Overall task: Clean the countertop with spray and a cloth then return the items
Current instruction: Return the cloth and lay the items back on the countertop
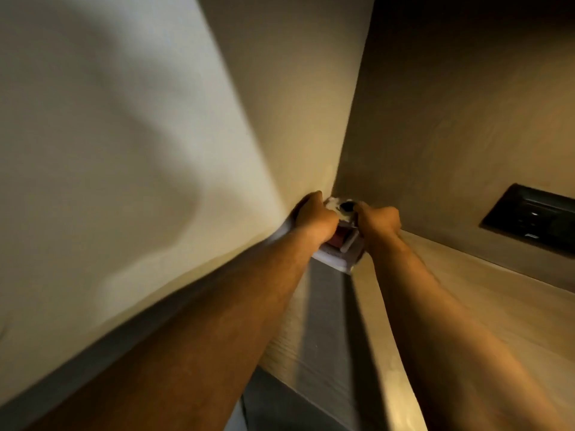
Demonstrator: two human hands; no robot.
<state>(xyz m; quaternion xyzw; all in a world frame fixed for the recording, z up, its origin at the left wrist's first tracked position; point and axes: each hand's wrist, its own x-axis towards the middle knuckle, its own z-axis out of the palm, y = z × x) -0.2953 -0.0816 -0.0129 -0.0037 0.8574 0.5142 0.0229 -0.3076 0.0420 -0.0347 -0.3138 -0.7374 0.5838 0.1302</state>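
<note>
In the corner where two beige walls meet sits a small white tray. Inside it I make out a dark round top, something red and a white stick-like piece; motion blur hides what they are. My left hand grips the tray's left side with curled fingers. My right hand grips its right side the same way. Both arms stretch far forward. No spray bottle or cloth can be told apart clearly.
A pale wooden countertop runs along the right wall. A dark socket panel is set in that wall above it. The large beige wall fills the left. A grey gap drops between wall and counter edge.
</note>
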